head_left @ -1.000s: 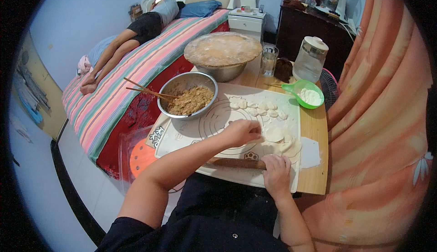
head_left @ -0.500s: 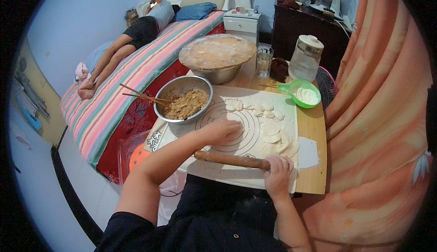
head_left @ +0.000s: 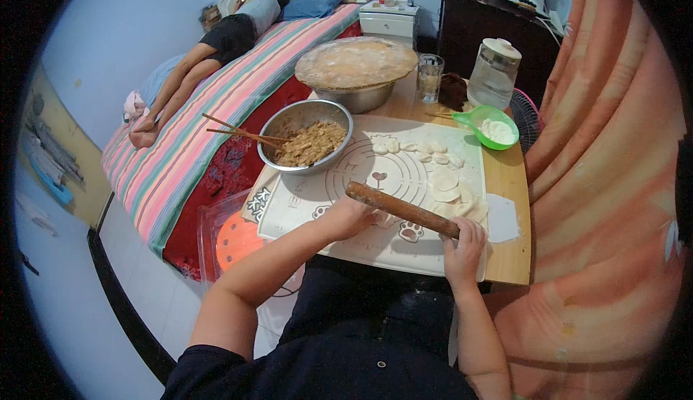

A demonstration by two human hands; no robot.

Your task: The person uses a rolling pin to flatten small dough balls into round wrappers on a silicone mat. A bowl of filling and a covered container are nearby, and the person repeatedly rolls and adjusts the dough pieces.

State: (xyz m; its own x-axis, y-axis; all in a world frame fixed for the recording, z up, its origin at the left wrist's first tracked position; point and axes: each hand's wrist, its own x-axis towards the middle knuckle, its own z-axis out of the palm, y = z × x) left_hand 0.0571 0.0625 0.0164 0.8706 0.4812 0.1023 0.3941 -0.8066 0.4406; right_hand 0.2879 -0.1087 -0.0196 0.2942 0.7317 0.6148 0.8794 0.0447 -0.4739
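My right hand is closed round the right end of a brown wooden rolling pin, which slants across the near part of the white printed mat. Close under the pin's left end, my left hand is closed; a pale bit at its fingertips looks like a piece of dough, partly hidden by the pin. Round dough wrappers lie overlapping at the mat's right side. Beyond them, several small dough pieces stretch in a row along the far side.
A steel bowl of brown filling, with chopsticks in it, stands at the mat's far left. Behind are a floury round board over a pot, a glass, a jug and a green flour scoop. Someone lies on the bed.
My left hand has come back from the mat's middle toward its near edge. The rolling pin's left end has swung up and away from me. The view has shifted slightly.
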